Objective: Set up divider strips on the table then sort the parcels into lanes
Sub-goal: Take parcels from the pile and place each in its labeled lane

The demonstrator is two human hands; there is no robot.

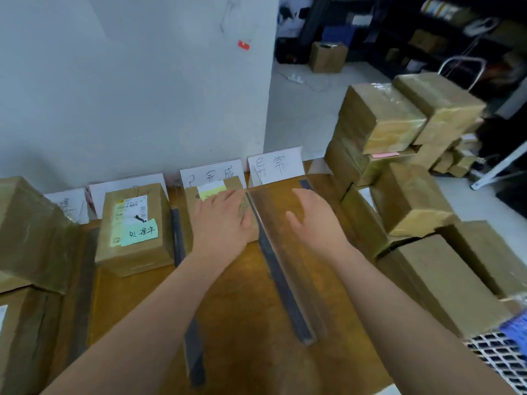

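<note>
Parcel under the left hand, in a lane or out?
In: the parcel lies flat between one divider strip and a second strip, left hand resting on it.

Reaches forward with bare left forearm and bare right forearm, roughly parallel; holds bare left hand flat, palm down, fingers straight and together; holds bare right hand just right of it, palm turned inward, fingers loosely extended, gripping nothing

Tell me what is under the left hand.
The left hand rests flat on a brown cardboard parcel with a pale yellow sticky note at its far edge. Whatever the hand covers on the top is hidden.
</note>
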